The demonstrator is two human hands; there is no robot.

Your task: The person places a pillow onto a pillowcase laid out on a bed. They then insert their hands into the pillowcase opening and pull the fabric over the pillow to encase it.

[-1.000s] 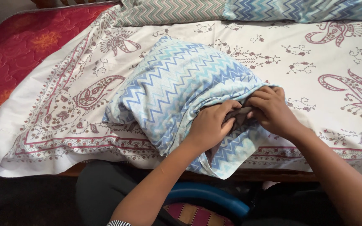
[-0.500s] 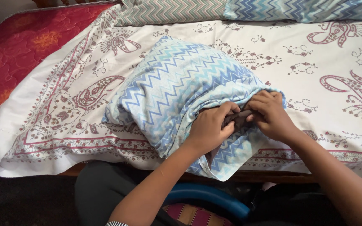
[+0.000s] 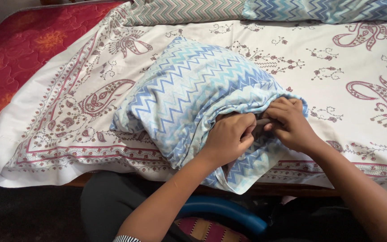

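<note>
Both hands work at the open end of a zigzag pillow on the bed.

The left hand (image 3: 229, 138) and right hand (image 3: 290, 122) have their fingers clamped on the blue zigzag pillowcase (image 3: 189, 94), bunching its open edge over dark stuffing (image 3: 258, 127) between them. The pillow stretches away left of the fingers, resting on the paisley bedsheet (image 3: 346, 67).

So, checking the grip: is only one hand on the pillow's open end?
No, the left hand and right hand both clutch the pillow there.

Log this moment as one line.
left hand: gripping pillowcase opening | right hand: gripping same opening | dark pillow: showing at opening | pillowcase: on bedsheet
</note>
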